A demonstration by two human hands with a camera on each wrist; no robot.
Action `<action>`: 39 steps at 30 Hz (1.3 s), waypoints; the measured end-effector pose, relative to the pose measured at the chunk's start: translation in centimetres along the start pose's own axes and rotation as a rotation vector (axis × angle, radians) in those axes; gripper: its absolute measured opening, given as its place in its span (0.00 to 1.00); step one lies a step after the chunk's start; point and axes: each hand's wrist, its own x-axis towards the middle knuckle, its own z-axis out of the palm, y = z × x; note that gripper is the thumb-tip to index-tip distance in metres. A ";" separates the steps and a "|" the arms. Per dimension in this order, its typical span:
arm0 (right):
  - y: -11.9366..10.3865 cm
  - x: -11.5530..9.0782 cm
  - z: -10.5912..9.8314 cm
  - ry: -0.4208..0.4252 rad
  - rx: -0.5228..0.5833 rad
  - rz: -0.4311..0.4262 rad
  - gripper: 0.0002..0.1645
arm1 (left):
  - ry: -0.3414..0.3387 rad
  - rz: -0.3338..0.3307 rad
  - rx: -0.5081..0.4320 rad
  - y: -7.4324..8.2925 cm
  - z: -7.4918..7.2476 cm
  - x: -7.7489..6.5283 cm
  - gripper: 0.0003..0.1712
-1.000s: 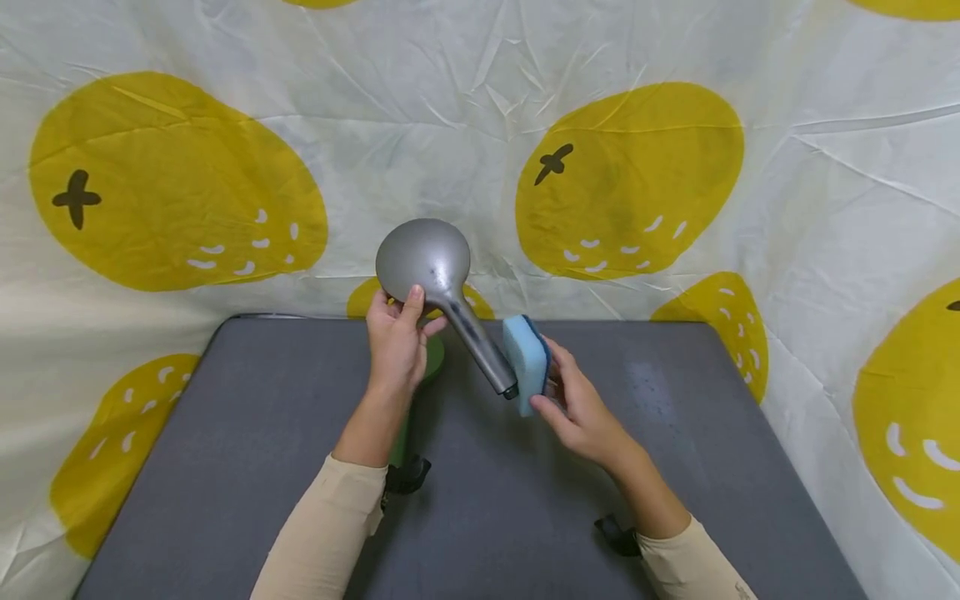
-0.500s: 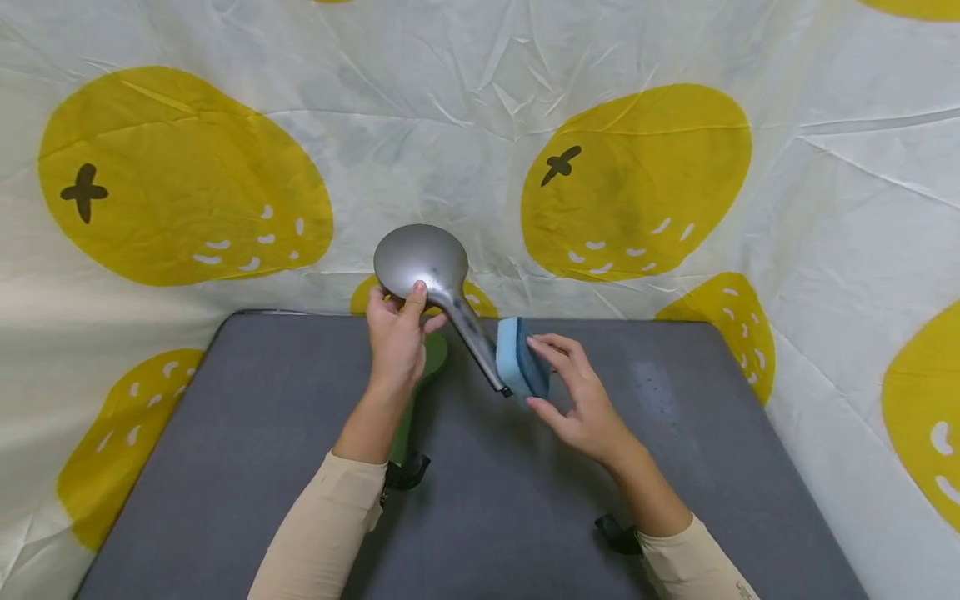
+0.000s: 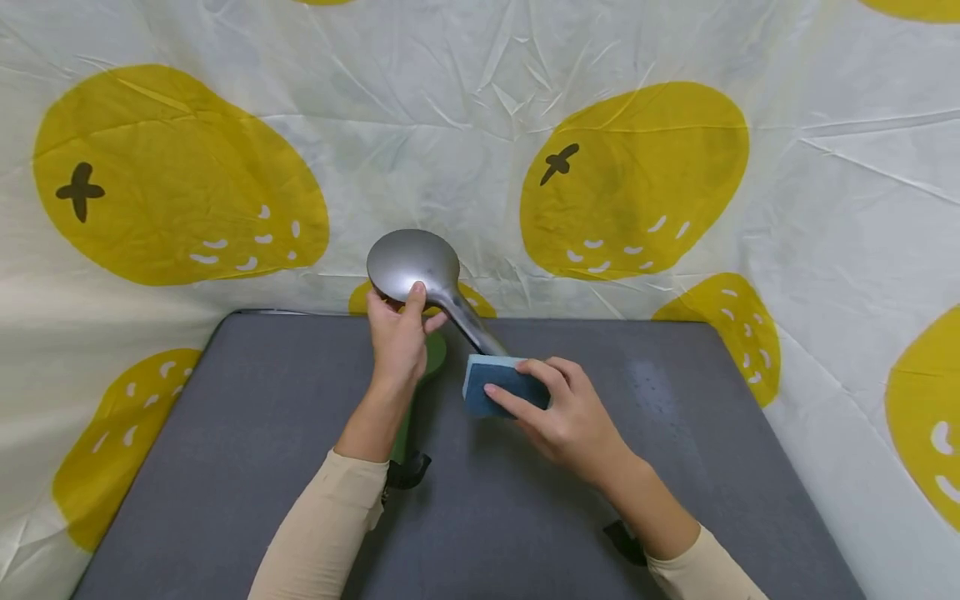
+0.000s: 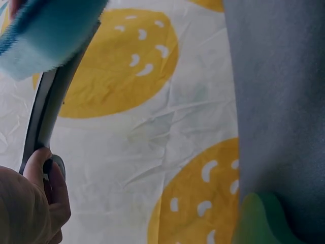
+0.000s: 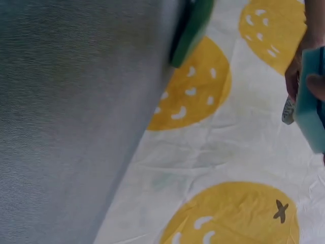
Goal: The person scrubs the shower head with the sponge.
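- From where I stand, the silver shower head [image 3: 444,292] is held up above the tabletop [image 3: 262,433], with a grip at either end of it.
- The left grip [image 3: 397,337] pinches it near where the disc [image 3: 408,258] meets the handle [image 3: 472,323]: thumb on the rounded back, fingers tucked beneath.
- The right grip [image 3: 573,417] pinches a blue sponge [image 3: 500,373], thumb laid across the dark face, fingers at the top edge.
- What counts most, to my eye, is the handle's long axis: it slants from the disc down toward the person's right, straight at the sponge.
- The sponge sits across that lower stretch, pale side toward the handle and apparently touching; in the head view it hides the handle's tip.
- So the right grip is nearer the handle's end, the left nearer the disc.
- Beside the left forearm [image 3: 375,422] a green thing [image 3: 432,354] shows, too covered to name; a fruit-patterned cloth [image 3: 420,158] hangs beyond.
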 end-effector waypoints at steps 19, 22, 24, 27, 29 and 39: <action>1.2 0.6 -0.6 0.053 0.314 0.294 0.37 | -0.045 0.020 -0.061 0.4 -0.5 0.3 0.31; 1.5 0.4 -0.7 0.023 0.505 0.441 0.42 | -0.044 0.023 -0.079 0.5 -0.5 0.4 0.31; 1.5 0.2 -0.5 0.033 0.607 0.509 0.50 | -0.038 0.019 -0.086 0.5 -0.5 0.5 0.31; 1.2 -0.2 0.3 0.101 0.726 0.574 0.62 | -0.030 0.009 -0.103 0.5 -0.5 0.4 0.31; 0.9 -0.4 1.0 0.162 0.785 0.594 0.66 | -0.023 0.005 -0.119 0.5 -0.4 0.4 0.30; -0.4 -1.4 3.5 0.189 0.786 0.696 0.72 | 0.015 0.006 -0.180 0.4 -0.2 0.4 0.27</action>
